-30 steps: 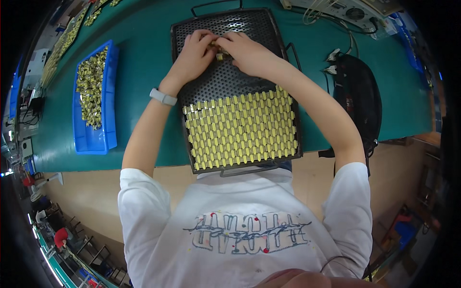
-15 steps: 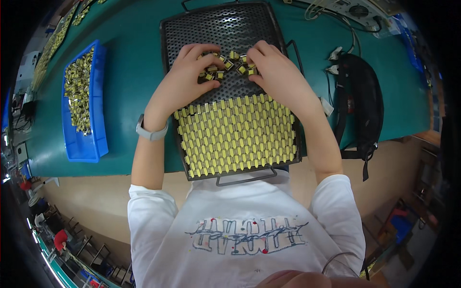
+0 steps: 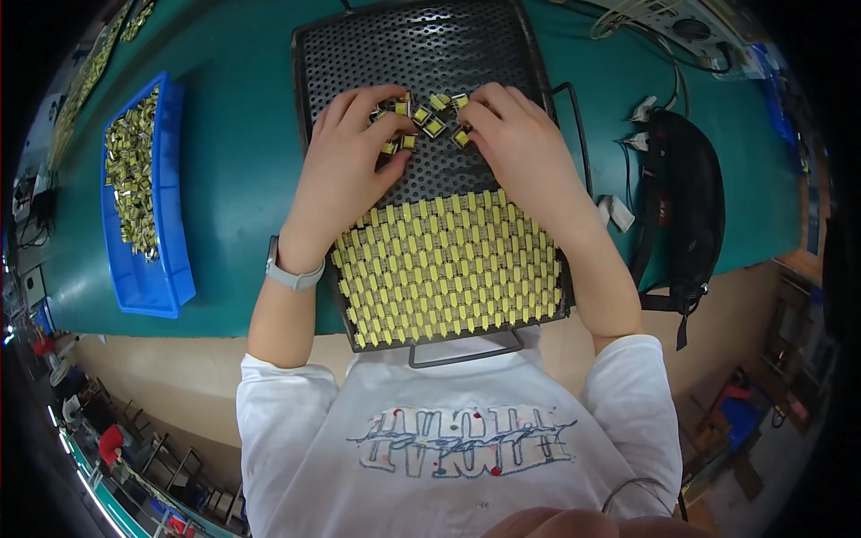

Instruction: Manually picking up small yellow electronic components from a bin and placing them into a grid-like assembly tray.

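A dark perforated metal tray (image 3: 417,54) lies in front of me, its near half covered with tight rows of small yellow-taped transformers (image 3: 448,269). Further up sits a loose cluster of the same parts (image 3: 429,121), lying at mixed angles. My left hand (image 3: 350,148) curls around several of them at the cluster's left side, thumb and fingers bent inward. On the cluster's right, my right hand (image 3: 513,134) has its fingers drawn together against a transformer (image 3: 461,138). The fingers partly hide the parts they touch.
Left of the tray stands a blue plastic bin (image 3: 170,224) with a heap of loose transformers. A black bag (image 3: 686,197) with straps lies at the right, near white plugs and cables (image 3: 617,212). Wire handles (image 3: 466,350) stick out from the tray. Behind is a pale instrument (image 3: 695,31).
The view has shifted slightly, so the tray and bin sit a little differently. Both hands stay at the cluster, where some loose transformers have moved and turned between the fingers.
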{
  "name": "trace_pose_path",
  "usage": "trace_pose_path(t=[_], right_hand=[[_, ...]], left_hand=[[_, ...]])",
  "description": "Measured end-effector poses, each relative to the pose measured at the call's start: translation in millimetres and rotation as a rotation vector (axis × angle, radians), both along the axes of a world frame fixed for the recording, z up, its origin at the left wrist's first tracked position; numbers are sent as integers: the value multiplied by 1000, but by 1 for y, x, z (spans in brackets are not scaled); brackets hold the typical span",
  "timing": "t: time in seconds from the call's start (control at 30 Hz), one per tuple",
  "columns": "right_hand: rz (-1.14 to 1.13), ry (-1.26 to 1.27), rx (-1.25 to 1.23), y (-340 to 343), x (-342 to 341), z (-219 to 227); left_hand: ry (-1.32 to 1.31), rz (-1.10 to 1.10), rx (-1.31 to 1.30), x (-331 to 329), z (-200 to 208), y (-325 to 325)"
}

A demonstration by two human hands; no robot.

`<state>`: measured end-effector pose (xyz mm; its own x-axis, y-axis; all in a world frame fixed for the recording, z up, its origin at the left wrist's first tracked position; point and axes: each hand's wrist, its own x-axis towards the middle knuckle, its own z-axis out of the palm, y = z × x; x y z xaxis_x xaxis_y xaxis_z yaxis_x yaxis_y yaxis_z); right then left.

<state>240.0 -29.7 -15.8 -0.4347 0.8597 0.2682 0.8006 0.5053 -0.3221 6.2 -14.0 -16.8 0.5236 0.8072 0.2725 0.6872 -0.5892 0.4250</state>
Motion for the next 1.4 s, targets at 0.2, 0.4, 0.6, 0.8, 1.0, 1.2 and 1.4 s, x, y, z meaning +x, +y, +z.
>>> trace_pose_path(t=[0.2, 0.4, 0.6, 0.8, 1.0, 1.2, 1.4], right_hand=[[-35, 43, -103, -4, 17, 28], [-92, -53, -279, -12, 18, 24], [-65, 98, -248, -4, 12, 11], [-14, 281, -65, -1, 2, 9], [172, 658, -240, -7, -4, 28], [230, 758, -335, -8, -6, 26], [253, 781, -391, -7, -3, 23]], left_hand=[[-177, 26, 14, -6, 7, -3], [-313, -8, 6, -2, 11, -5], [-302, -50, 14, 1, 6, -5], [-380, -69, -124, 2, 10, -11], [-585, -56, -411, 4, 14, -17], [-764, -123, -616, -1, 6, -18], [-848, -191, -765, -3, 5, -20]])
